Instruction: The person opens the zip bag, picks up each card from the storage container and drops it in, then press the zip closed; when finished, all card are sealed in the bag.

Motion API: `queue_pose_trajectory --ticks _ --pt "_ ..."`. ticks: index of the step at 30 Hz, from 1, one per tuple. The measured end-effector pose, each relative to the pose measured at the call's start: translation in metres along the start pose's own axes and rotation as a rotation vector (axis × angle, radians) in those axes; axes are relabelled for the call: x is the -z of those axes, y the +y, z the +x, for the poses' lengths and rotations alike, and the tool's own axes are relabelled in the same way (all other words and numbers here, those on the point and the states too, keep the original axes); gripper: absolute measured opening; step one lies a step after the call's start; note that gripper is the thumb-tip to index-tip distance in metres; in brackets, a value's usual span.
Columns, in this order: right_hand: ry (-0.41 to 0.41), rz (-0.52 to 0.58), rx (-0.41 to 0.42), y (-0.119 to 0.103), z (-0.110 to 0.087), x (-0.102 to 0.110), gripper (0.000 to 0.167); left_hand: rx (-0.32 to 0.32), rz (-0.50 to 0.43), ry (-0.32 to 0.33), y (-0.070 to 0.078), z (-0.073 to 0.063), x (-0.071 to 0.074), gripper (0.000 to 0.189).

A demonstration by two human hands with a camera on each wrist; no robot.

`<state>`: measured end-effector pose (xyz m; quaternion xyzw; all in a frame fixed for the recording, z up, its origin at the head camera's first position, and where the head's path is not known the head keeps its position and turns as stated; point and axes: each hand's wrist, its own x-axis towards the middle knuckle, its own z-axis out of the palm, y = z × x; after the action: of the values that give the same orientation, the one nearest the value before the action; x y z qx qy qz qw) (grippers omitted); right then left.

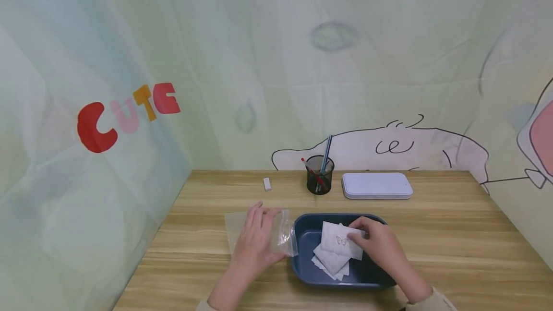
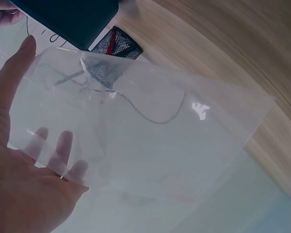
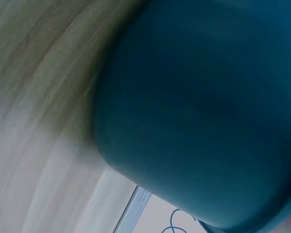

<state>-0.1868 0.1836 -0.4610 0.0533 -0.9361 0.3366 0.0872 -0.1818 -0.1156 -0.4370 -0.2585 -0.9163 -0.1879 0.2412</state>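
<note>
My left hand (image 1: pixel 254 241) spans a clear plastic bag (image 2: pixel 155 111), thumb at one edge and fingers at the opposite one. In the left wrist view the fingertips show through the film. The bag's crinkled end overlaps the left rim of a dark blue bin (image 1: pixel 302 277). Over that bin, my right hand (image 1: pixel 380 241) pinches a folded white napkin (image 1: pixel 332 239) with a butterfly print between thumb and fingers. Beneath it lie several more white napkins (image 1: pixel 332 260), stacked unevenly. The bin's outer wall (image 3: pixel 194 111) fills most of the right wrist view, hiding the right hand's fingers.
Behind the bin stand a black mesh pen cup (image 1: pixel 319 181) holding pencils and a closed white case (image 1: pixel 377 186). A small white eraser (image 1: pixel 267 184) lies to the cup's left. The wooden table (image 1: pixel 466 253) ends against a printed cloth backdrop (image 1: pixel 259 61).
</note>
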Motion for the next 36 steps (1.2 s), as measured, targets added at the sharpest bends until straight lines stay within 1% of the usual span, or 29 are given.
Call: queue_pose_trajectory --ticks 4,9,12,15,20,22,25,29,32,36 --pt "0.019 0.007 0.033 -0.002 -0.001 0.002 0.007 0.001 0.006 -0.004 0.000 0.000 0.000 0.107" --pt "0.031 0.048 0.099 -0.008 -0.003 0.009 0.015 0.009 0.016 -0.024 0.001 0.001 0.001 0.107" --pt "0.032 0.095 0.104 -0.014 -0.002 0.013 0.014 0.010 0.022 -0.033 0.001 0.001 0.002 0.106" --pt "0.070 0.149 0.088 -0.022 -0.002 0.017 0.010 0.001 0.024 -0.032 0.002 0.001 0.002 0.106" --pt "0.172 0.265 0.082 -0.033 -0.002 0.022 0.014 -0.012 0.005 -0.030 0.004 0.002 0.003 0.106" --pt "0.189 0.325 0.057 -0.036 -0.003 0.024 0.016 -0.011 -0.004 -0.036 0.005 0.002 0.003 0.106" --pt "0.188 0.415 -0.012 -0.041 -0.004 0.028 0.023 -0.015 -0.020 -0.039 0.007 0.003 0.004 0.105" --pt "0.195 0.469 -0.094 -0.048 -0.004 0.031 0.031 -0.021 -0.041 -0.042 0.010 0.003 0.004 0.104" --pt "0.229 0.489 -0.114 -0.052 -0.002 0.030 0.032 -0.019 -0.057 -0.053 0.013 0.004 0.005 0.105" --pt "0.268 0.528 -0.112 -0.058 -0.002 0.027 0.027 -0.032 -0.074 -0.050 0.018 0.004 0.005 0.106"
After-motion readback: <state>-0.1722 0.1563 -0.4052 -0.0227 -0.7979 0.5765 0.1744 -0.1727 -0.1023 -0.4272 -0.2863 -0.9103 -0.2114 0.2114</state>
